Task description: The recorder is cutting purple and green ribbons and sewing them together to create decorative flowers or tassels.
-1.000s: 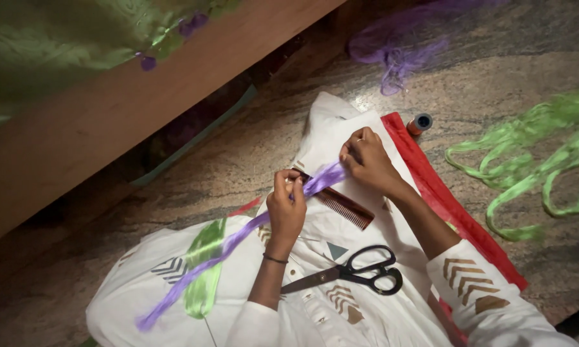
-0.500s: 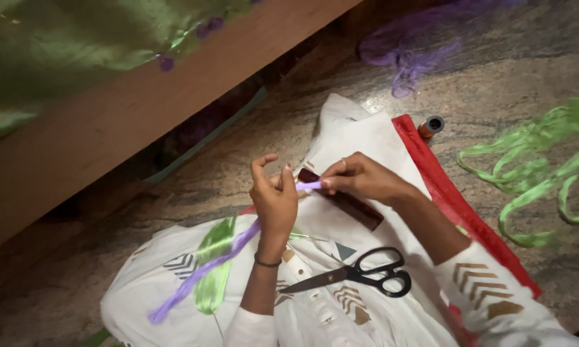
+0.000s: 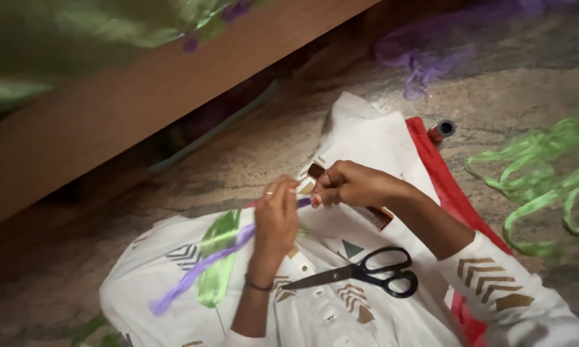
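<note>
Wooden beam (image 3: 141, 109) crosses the view from 9 o'clock to 12 o'clock, above a mottled stone floor (image 3: 251, 148). White patterned cloth (image 3: 366, 135) covers our lap at 6 o'clock, with a red cloth edge (image 3: 443, 186) along its 3 o'clock side. Green ribbon loops (image 3: 533, 186) lie at 3 o'clock, purple netting (image 3: 424, 58) at 1 o'clock. Black scissors (image 3: 366, 273) rest on the cloth at 5 o'clock, beside a brown comb (image 3: 373, 215). Our left hand (image 3: 276, 215) and right hand (image 3: 347, 186) are each pinched shut on the purple ribbon (image 3: 202, 273), held at centre; its tail trails toward 8 o'clock.
</note>
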